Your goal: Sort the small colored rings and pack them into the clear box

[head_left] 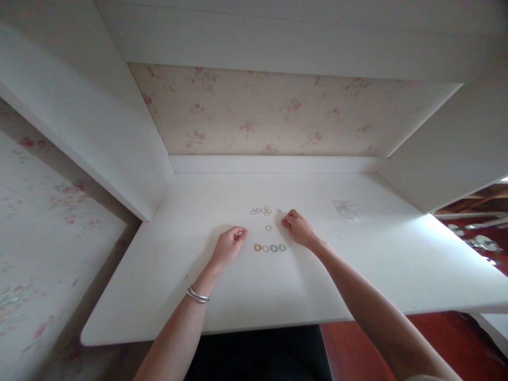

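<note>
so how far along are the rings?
Done: four rings sit in a row near the desk's front. In hand: both hands rest curled beside them, left hand, right hand; one single ring lies between. Left: a loose cluster behind.

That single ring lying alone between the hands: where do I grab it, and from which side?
Take the single ring by its thin rim, pinching opposite edges from straight above. It lies flat on the white table with bare surface all round, apart from the row of four rings. The right hand looks slightly closer.
</note>
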The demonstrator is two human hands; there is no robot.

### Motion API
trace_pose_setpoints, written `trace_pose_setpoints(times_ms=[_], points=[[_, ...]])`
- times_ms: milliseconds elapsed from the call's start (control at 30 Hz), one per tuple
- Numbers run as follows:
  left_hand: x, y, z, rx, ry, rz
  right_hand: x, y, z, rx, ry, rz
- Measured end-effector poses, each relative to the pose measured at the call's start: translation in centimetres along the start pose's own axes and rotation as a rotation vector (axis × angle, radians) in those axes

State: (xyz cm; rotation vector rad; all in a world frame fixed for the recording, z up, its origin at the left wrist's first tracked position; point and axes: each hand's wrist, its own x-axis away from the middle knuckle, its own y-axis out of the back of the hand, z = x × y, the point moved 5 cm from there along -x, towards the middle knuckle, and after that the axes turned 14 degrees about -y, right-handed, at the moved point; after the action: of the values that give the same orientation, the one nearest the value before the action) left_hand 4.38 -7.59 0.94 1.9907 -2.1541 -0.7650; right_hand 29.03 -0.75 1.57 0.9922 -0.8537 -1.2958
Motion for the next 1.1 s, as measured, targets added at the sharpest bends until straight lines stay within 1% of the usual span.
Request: trace_pose_setpoints(times_ms=[67,167,267,367,433,567,867,967,1100], points=[[0.0,0.0,0.1,-0.003,-0.005,0.003,1.5,0.5,0.5,-0.056,0.008,-0.049],[0.0,0.0,0.2,-0.001,-0.015,0.007,4.5,1.3,1.9,-0.16,0.049,-0.125],[0.0,-0.1,0.2,-0.012,-0.02,0.015,7.4,1.3,3.9,-0.143,0.123,-0.118],[0.1,-0.2,0.2,-0.021,-0.021,0.016,9.2,0.8,5.4,-0.065,0.182,-0.101],[0.1,-0.2,0.2,-0.023,-0.025,0.014,9.7,0.5,5.9,-0.031,0.203,-0.098],[0.0,-0.1,0.2,-0.03,-0.025,0.014,9.6,0.1,6.6,-0.008,0.221,-0.098],[0.0,-0.1,0.1,-0.03,-0.022,0.02,9.3,-0.6,6.9,0.002,0.234,-0.073],[0.0,0.0,0.0,-0.034,-0.022,0.02,9.3,-0.3,7.1,-0.006,0.249,-0.077],[0.0,0.0,0.0,-0.038,-0.015,0.009,9.4,1.0,6.8,-0.057,0.247,-0.112]])
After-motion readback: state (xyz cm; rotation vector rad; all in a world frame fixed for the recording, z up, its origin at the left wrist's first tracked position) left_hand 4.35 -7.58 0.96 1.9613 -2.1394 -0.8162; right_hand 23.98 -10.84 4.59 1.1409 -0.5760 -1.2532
